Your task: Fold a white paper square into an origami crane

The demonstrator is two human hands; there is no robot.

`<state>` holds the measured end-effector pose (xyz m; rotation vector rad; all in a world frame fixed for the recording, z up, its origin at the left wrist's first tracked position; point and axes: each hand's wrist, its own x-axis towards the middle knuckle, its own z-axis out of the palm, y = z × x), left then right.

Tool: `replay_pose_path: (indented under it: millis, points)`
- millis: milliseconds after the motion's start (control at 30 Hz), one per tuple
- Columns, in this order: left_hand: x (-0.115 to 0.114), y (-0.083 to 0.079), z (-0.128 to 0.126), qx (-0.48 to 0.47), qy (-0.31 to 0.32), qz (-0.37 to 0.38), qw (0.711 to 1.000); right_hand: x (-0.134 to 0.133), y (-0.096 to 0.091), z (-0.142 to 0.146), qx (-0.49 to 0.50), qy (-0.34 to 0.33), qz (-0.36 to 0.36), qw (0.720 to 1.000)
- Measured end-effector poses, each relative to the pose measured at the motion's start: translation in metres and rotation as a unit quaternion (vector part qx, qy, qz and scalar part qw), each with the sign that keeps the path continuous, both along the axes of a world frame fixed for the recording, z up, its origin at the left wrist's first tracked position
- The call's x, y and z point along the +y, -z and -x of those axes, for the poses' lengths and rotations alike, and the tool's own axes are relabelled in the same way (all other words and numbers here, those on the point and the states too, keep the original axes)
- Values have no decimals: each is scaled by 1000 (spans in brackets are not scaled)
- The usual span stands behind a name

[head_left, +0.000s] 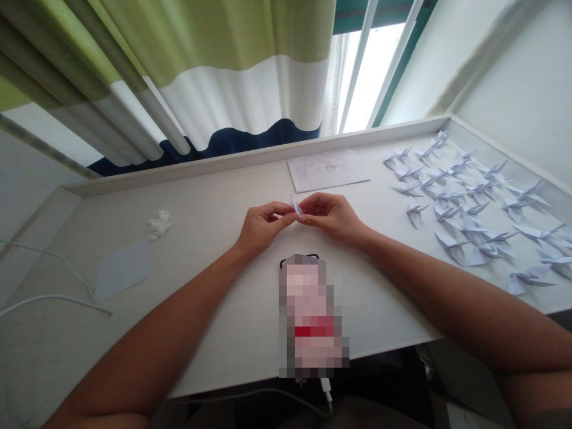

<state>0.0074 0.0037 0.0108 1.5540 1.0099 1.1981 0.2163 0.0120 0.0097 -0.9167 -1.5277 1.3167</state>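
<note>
Between my two hands, over the middle of the white desk, is a small piece of folded white paper [295,205], standing up in narrow points. My left hand [267,225] pinches its left side with thumb and fingers. From the right, my right hand [329,215] closes on the same paper, thumb tip close to the other thumb. The paper's lower part is hidden by the fingertips. Many white folded paper cranes [451,193] lie spread over the desk to the right of my hands.
A phone [308,316], blurred out, lies in front of me with a white cable [326,390] at its lower end. Behind my hands lies a sheet with writing [328,169]. On the left are crumpled tissue [159,225], a plain paper sheet [123,271] and another cable [58,298].
</note>
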Motion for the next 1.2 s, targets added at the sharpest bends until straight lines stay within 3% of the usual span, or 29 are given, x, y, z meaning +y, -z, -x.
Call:
replay_pose_path:
  millis: [200, 467, 767, 1200]
  points:
    - [0, 3, -1, 2, -35, 2, 999, -1, 0, 2, -19, 39, -43, 998]
    - [-2, 3, -1, 19, -35, -17, 999, -2, 0, 3, -33, 26, -66, 997]
    - [0, 3, -1, 0, -22, 6, 1000, 1, 1, -1, -13, -18, -43, 999]
    - [-2, 6, -4, -7, -54, 10, 998, 0, 4, 7, 9, 36, -34, 999]
